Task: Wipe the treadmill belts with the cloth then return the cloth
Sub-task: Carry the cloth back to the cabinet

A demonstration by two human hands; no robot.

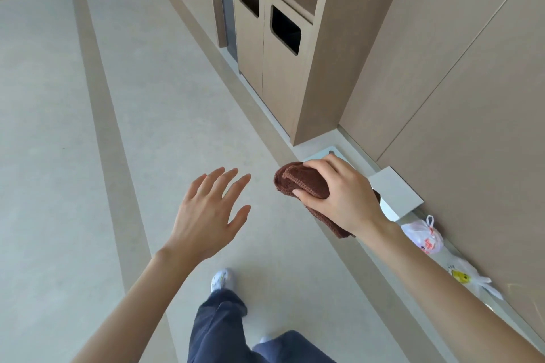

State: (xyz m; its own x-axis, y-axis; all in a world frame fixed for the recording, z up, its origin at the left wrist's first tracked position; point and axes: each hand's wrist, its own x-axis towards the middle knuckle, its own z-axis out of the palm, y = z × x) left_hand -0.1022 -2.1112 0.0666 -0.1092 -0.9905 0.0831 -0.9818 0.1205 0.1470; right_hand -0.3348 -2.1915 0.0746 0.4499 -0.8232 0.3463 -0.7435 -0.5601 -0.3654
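A folded brown cloth (298,181) is held in the air in front of me, above the floor. My right hand (339,191) grips it from above, fingers over the top and thumb underneath; part of the cloth hangs down behind the wrist. My left hand (206,215) is stretched out to the left of the cloth, fingers spread and straight, holding nothing. No treadmill is in view.
A wooden cabinet with two bin openings (271,38) stands along the right wall. At its foot lie a white flat scale (327,155), a white box (395,191) and two plastic bags (424,236). Pale floor (73,141) stretches left. My legs and white shoe (222,278) are below.
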